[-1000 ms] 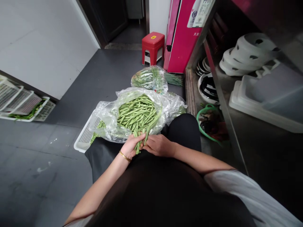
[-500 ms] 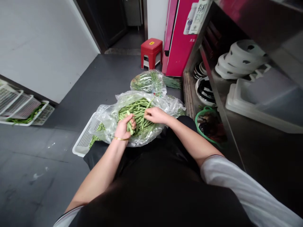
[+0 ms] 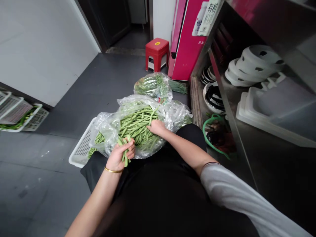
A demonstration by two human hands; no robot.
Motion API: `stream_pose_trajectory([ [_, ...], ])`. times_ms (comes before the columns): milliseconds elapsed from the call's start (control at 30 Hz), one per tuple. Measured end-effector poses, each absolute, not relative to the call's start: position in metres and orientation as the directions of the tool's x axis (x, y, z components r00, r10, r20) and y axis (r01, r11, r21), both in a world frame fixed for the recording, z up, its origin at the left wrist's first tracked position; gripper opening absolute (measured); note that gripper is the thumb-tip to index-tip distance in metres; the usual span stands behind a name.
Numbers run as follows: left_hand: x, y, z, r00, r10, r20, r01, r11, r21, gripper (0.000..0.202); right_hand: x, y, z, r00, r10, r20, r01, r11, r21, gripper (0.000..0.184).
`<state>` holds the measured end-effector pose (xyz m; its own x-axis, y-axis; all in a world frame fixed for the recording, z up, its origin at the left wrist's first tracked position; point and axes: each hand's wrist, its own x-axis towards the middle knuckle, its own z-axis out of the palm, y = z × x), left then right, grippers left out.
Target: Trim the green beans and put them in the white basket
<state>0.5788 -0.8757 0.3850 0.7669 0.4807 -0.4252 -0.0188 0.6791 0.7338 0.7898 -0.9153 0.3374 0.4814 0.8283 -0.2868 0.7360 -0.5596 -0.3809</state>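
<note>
A large heap of green beans (image 3: 137, 121) fills an open clear plastic bag (image 3: 105, 120) in front of my knees. My left hand (image 3: 118, 154) is closed round a small bunch of green beans (image 3: 126, 161) at the near left edge of the bag. At the heap's right side, my right hand (image 3: 158, 127) has its fingers curled among the beans, one bean standing up beside it. Its fingertips are partly hidden, but it seems to pinch a green bean. A white perforated basket (image 3: 80, 149) with more beans sits partly under the bag on the left.
Beyond lies another plastic bag of thin green vegetables (image 3: 151, 86). A red stool (image 3: 157, 52) stands near the pink fridge (image 3: 187, 49). On the right are a steel shelf (image 3: 229, 108) with white containers and a green basket (image 3: 209, 143). White baskets (image 3: 37, 118) stand far left.
My left hand has moved down and left with its bunch, away from the middle of the heap. My right hand has dropped slightly lower into the beans at the right side.
</note>
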Motion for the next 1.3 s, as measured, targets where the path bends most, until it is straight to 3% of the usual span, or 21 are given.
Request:
stream_pose_trajectory([
  [133,0.585,-0.875,0.385,0.684,0.614,-0.394,0.021,0.524,0.852,0.022,0.766,-0.925,0.349,0.45,0.877,-0.168,0.776,-0.477,-0.414,0.032],
  [267,0.595,-0.881,0.378,0.611,0.735,-0.294,0.043,0.341,0.939,0.024,0.737,-0.95,0.37,0.155,0.988,-0.012,0.883,-0.144,-0.448,0.028],
  [400,0.594,-0.879,0.376,0.618,0.725,-0.304,-0.085,0.446,0.891,0.023,0.733,-0.964,0.38,0.009,0.999,0.035,0.691,0.019,-0.723,0.028],
  [533,0.587,-0.872,0.378,0.631,0.679,-0.376,-0.191,0.606,0.772,0.022,0.738,-0.976,0.378,-0.074,0.993,-0.093,0.368,-0.06,-0.928,0.034],
  [633,0.585,-0.874,0.376,0.617,0.671,-0.412,-0.193,0.636,0.747,0.02,0.727,-0.981,0.374,-0.099,0.992,-0.083,0.357,-0.042,-0.933,0.022],
  [733,0.584,-0.883,0.378,0.547,0.759,-0.353,-0.226,0.539,0.811,0.022,0.715,-0.981,0.367,0.103,0.994,-0.04,0.455,-0.083,-0.887,0.018],
  [800,0.582,-0.889,0.384,0.473,0.847,-0.243,-0.272,0.403,0.874,0.024,0.715,-0.98,0.362,0.258,0.953,-0.162,0.352,-0.249,-0.902,0.021],
  [867,0.58,-0.892,0.39,0.47,0.865,-0.174,-0.285,0.336,0.898,0.024,0.722,-0.98,0.359,0.296,0.914,-0.278,0.197,-0.343,-0.918,0.023],
  [1000,0.574,-0.891,0.393,0.685,0.669,-0.289,-0.121,0.496,0.86,0.021,0.744,-0.977,0.369,0.223,0.95,-0.221,0.132,-0.254,-0.958,0.031],
  [1100,0.573,-0.893,0.387,0.736,0.554,-0.389,0.015,0.561,0.828,0.019,0.747,-0.972,0.386,0.156,0.977,-0.144,0.073,-0.157,-0.985,0.04],
  [1133,0.574,-0.895,0.384,0.727,0.549,-0.414,0.047,0.561,0.827,0.018,0.744,-0.971,0.391,0.151,0.984,-0.093,0.113,-0.111,-0.987,0.036],
  [1200,0.576,-0.899,0.379,0.68,0.581,-0.447,0.083,0.545,0.834,0.015,0.733,-0.974,0.398,0.171,0.983,0.069,0.349,0.005,-0.937,0.028],
  [1300,0.581,-0.905,0.371,0.6,0.664,-0.447,0.051,0.526,0.849,0.012,0.716,-0.986,0.397,0.107,0.93,0.35,0.775,0.143,-0.616,0.023],
])
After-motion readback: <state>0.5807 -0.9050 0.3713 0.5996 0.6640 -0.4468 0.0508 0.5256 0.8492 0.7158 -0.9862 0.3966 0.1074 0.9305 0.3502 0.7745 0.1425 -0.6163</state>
